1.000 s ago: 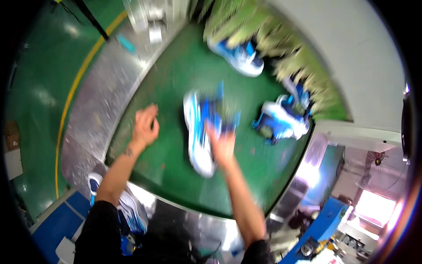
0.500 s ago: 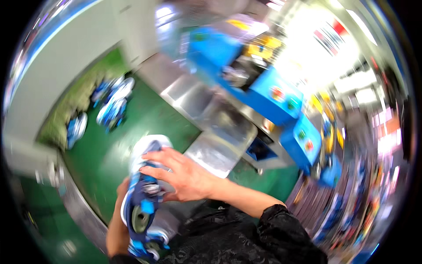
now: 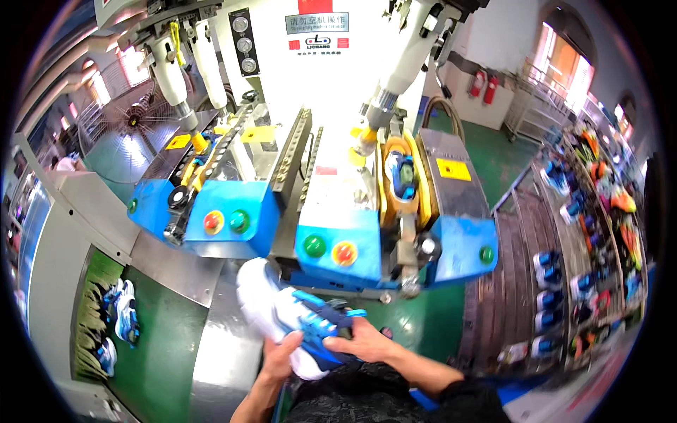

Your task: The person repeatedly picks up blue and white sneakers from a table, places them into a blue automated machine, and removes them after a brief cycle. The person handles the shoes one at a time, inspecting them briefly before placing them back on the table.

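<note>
Running shoe, white-soled with blue upper, at 7 o'clock in the view, near side of the press's blue control housing; toe toward 10 o'clock, collar toward 4; toe end blurred.

Handling (judged): light for its size; sole springy yet stiff enough to keep its shape; upper soft, likely to dent under thumb pressure; smooth white sidewall may slip a little; not fragile; best held by the sole edges and heel collar, clear of laces and loops.

Grip: left hand closed on the near side, thumb against the sidewall, fingers hidden; right hand closed about the collar end, thumb laid on the upper, a blue loop beside its fingers; how firmly either squeezes, cannot tell.

Surroundings: second shoe seated in the press at 2 o'clock; more sneakers on a green bed at 8 o'clock.
</note>
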The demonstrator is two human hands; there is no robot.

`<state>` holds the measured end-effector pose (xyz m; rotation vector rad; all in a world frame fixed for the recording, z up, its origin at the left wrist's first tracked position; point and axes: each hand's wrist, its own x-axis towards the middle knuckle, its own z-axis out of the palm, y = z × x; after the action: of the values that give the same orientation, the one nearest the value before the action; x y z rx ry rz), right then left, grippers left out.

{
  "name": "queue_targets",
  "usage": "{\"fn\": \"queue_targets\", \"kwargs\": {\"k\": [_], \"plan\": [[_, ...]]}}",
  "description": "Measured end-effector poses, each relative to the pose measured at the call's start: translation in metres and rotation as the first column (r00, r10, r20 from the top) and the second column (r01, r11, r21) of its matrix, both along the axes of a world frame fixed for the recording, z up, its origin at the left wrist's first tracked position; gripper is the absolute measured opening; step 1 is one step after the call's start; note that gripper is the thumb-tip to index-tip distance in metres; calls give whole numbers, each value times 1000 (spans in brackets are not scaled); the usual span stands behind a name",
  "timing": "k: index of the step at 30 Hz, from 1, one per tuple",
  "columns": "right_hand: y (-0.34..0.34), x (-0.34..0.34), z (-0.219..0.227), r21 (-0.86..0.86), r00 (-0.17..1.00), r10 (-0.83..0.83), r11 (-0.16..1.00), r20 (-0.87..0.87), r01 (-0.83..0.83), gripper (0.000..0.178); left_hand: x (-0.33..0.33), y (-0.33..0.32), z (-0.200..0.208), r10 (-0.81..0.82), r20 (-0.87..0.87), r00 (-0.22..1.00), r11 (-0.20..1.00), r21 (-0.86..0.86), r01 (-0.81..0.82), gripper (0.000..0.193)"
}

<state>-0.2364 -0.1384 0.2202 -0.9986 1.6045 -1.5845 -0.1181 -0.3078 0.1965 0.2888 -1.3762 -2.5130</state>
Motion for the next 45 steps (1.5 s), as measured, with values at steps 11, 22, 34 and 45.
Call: {"fn": "queue_targets", "kwargs": {"k": [11,22,34,45], "plan": [[230,-80,-26,-138,412,-700,414,584,900,83,-386,118,49,-177,412,894,535,-722,439,99],[272,-27,-45,33,215,-881,252,422,967,56,-575,115,-19,212,422,881,306,-885,351,83],[143,-309,43,443,373,-673,718,639,537,38,-170,12,73,-12,235,972,992,-119,41,86],[39,-444,-81,369,581,-421,484,-696,794,70,9,42,32,598,713,366,759,-357,-544,48]]}}
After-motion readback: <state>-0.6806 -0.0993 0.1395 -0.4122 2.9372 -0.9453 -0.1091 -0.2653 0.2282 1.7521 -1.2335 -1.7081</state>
